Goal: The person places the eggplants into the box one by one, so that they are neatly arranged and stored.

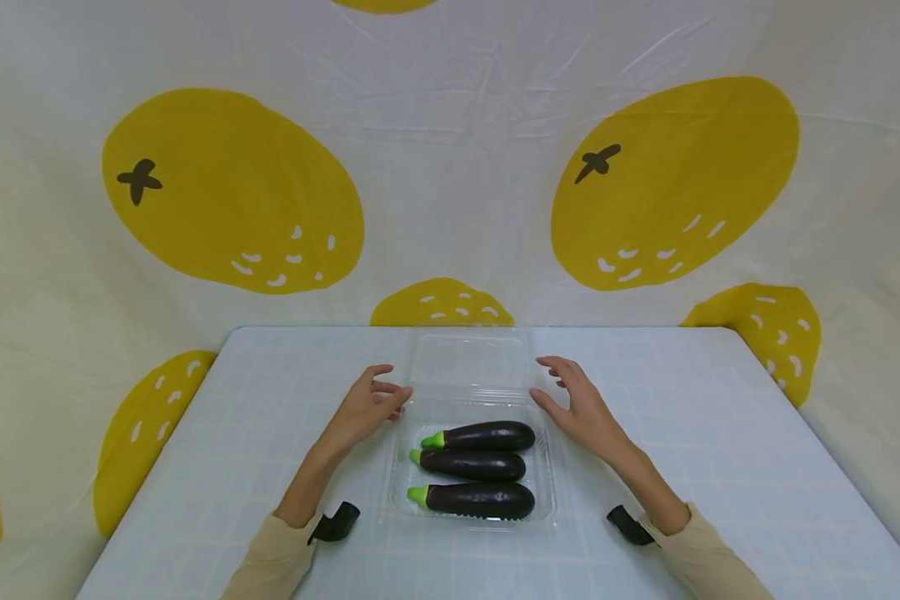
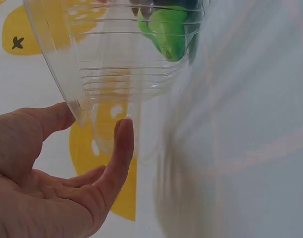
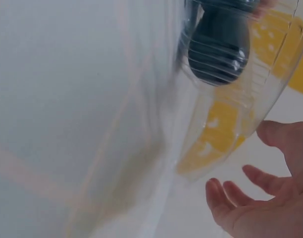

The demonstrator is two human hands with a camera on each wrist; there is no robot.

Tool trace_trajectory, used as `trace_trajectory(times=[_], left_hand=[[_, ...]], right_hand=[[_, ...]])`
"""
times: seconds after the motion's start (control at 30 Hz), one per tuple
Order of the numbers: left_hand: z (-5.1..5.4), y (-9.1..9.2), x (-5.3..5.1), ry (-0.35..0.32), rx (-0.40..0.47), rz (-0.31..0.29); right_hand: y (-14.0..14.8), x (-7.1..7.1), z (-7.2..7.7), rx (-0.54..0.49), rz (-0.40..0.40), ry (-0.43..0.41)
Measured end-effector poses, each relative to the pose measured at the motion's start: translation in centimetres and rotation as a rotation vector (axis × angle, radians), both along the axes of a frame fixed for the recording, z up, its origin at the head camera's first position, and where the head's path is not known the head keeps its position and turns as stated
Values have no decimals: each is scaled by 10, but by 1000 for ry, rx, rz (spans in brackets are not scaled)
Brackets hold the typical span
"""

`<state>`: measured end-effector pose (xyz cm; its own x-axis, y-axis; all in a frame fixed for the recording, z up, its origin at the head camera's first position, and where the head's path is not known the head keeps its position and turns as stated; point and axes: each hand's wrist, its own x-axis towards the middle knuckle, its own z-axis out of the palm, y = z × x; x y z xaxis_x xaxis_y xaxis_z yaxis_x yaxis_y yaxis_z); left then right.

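Note:
A clear plastic clamshell container (image 1: 547, 492) lies on the table with its lid (image 1: 468, 360) folded back, away from me. Inside the base are three dark eggplants with green stems: a far one (image 1: 491, 435), a middle one (image 1: 472, 465) and a near one (image 1: 483, 500). My left hand (image 1: 363, 408) is at the container's left side near the hinge, its thumb by the rim in the left wrist view. On the opposite side my right hand (image 1: 581, 408) has its thumb near the rim, fingers loosely bent. Neither hand grips anything.
A pale checked cloth (image 1: 682, 400) covers the table. Behind it hangs a white curtain (image 1: 457, 167) printed with yellow fruit. A black wrist mount (image 1: 336, 522) sits on the left forearm, and another mount (image 1: 630, 525) on the right.

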<state>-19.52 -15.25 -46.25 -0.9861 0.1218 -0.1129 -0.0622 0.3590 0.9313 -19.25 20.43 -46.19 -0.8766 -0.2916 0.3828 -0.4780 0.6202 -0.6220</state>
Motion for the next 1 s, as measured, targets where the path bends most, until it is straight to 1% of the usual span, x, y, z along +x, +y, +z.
trace_trajectory(times=[0.1,0.2,0.37,0.47,0.57,0.67,0.83,0.93,1.0], left_hand=[[1,3,-6,-4,-25,-19],[2,5,-13,1,-42,-32],[3,4,-21,0,-50,-55],[2,2,-25,16,-31,-77],[1,0,-27,44,20,-105],[0,-1,-26,72,67,-123],[1,-1,-25,85,94,-99],[1,0,-24,92,96,-75],[2,1,-24,100,88,-57]], right_hand=[[-2,-5,-1,-11,-26,-124],[-5,-10,-2,-13,-43,-219],[-7,-18,-5,-32,-46,-297],[-8,-22,-5,-46,-43,-325],[-9,-24,-5,-53,-37,-328],[-9,-25,-5,-70,-31,-308],[-8,-26,-8,-95,-25,-231],[-5,-27,-9,-127,-40,-180],[-4,-28,-8,-149,-54,-162]])
